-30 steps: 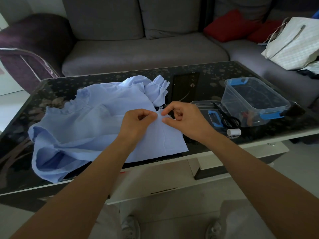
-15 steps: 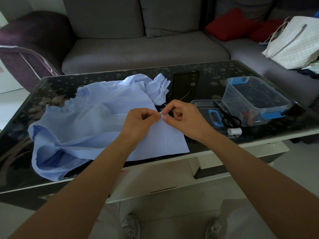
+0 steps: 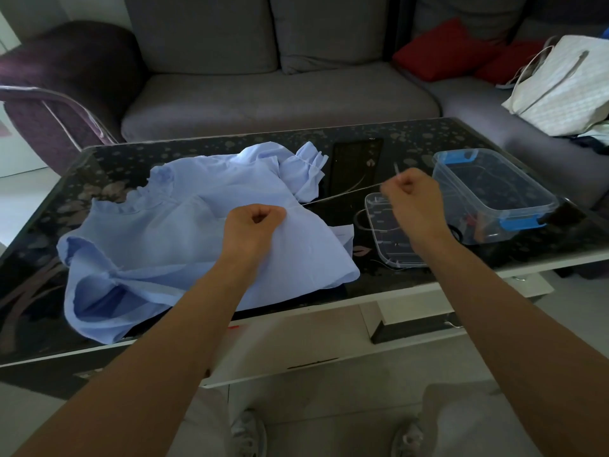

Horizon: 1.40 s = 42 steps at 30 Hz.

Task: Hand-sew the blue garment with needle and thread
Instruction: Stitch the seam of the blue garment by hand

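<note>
Rightward swings the right hand (image 3: 413, 199), pinching the needle (image 3: 396, 168), drawing thread (image 3: 342, 193) taut; left hand (image 3: 253, 225) grips the blue garment (image 3: 184, 232). Next stitch likely needs re-aiming.

The right hand (image 3: 413, 199) now sits well apart from the left hand (image 3: 253, 225), up and to the right of where the two met. A taut thread (image 3: 342, 193) now runs from the garment (image 3: 171, 232) to its fingers, with the needle (image 3: 396, 168) poking up above them.
</note>
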Motion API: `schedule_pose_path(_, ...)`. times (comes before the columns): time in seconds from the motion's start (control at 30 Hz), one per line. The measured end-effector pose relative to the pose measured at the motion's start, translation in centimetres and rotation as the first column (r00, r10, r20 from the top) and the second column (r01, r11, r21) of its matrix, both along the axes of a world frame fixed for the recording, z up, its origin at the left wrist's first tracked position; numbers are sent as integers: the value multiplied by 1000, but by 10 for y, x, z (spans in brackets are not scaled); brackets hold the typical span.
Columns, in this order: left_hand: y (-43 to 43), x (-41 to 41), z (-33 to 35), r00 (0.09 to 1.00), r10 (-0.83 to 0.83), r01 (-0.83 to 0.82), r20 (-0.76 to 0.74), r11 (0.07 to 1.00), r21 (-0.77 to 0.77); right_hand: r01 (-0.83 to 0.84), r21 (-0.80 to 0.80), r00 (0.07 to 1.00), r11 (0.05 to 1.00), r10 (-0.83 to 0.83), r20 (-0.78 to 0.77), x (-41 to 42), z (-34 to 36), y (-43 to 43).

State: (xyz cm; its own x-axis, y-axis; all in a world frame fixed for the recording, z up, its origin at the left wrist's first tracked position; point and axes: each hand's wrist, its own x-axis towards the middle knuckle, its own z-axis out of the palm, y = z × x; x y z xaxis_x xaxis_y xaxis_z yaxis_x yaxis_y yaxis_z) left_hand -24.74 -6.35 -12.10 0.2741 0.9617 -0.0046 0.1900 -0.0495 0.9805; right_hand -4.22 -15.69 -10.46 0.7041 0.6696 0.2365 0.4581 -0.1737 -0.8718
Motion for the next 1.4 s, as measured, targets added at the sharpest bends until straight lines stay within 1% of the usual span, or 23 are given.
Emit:
schedule_pose_path(0.03,0,0,0,1000,-13,13,5,1000,-5,67,-9,997,998,-67,-25,8,-4,-2)
schedule_pose_path(0.1,-3,1,0,999,-43,43,1,999,-3,87,-88,994,992,-92,-59,14,-9,-5)
schedule_pose_path(0.17,-5,3,1,998,-68,68,3,998,4,-8,-116,998,993,1,-67,8,-10,-4)
schedule_pose_path(0.27,-7,5,3,995,-96,96,-8,995,24,-209,-71,976,975,213,43,-14,-2,-1)
schedule_pose_path(0.37,-9,6,3,994,-105,107,-43,993,41,-354,-63,924,933,359,127,-32,2,4)
schedule_pose_path(0.47,-10,6,3,990,-131,134,-49,989,62,-427,-113,872,897,442,211,-43,0,8)
schedule_pose_path(0.57,-11,6,3,985,-154,160,-73,984,77,-447,-156,834,881,473,282,-47,-6,12)
schedule_pose_path(0.67,-11,5,3,986,-155,159,-69,985,70,-420,-168,839,892,452,304,-47,-8,15)
schedule_pose_path(0.73,-9,5,3,991,-118,122,-55,990,64,-363,-145,875,920,390,287,-43,-8,16)
schedule_pose_path(0.8,-7,4,3,997,-64,66,-36,996,52,-243,-135,925,961,271,266,-34,-6,15)
schedule_pose_path(0.83,-6,3,3,999,-43,44,-26,998,45,-164,-163,945,973,202,257,-27,-6,13)
schedule_pose_path(0.87,-5,2,3,999,-30,31,-19,999,38,-83,-222,956,972,140,257,-19,-7,11)
schedule_pose_path(0.9,-5,2,3,999,-28,28,-16,999,35,-10,-316,956,949,101,274,-8,-10,8)
schedule_pose_path(0.93,-5,2,3,999,-34,34,-19,999,36,41,-424,951,905,94,294,1,-14,6)
schedule_pose_path(0.97,-5,2,3,999,-47,48,-25,998,40,71,-504,950,861,95,297,8,-17,4)
schedule_pose_path(1.0,-6,2,3,998,-62,63,-30,997,46,75,-532,956,844,92,280,13,-19,3)
schedule_pose_path(1.03,-7,2,3,997,-76,77,-32,996,52,51,-506,965,861,88,246,14,-19,4)
schedule_pose_path(1.1,-8,4,3,995,-88,90,-35,994,61,-66,-346,983,936,121,140,6,-12,5)
schedule_pose_path(1.13,-8,4,3,995,-90,92,-38,994,64,-142,-250,980,958,172,102,-1,-6,5)
schedule_pose_path(1.17,-9,5,3,995,-93,95,-41,993,65,-220,-180,967,959,239,90,-9,0,6)
schedule_pose_path(1.2,-9,6,3,994,-97,100,-45,993,66,-294,-147,945,944,310,100,-17,4,6)
schedule_pose_path(1.27,-11,6,3,993,-110,113,-46,991,69,-401,-164,894,901,424,146,-30,7,7)
schedule_pose_path(1.4,-12,5,3,989,-138,141,-43,988,70,-452,-237,840,860,500,211,-40,1,12)
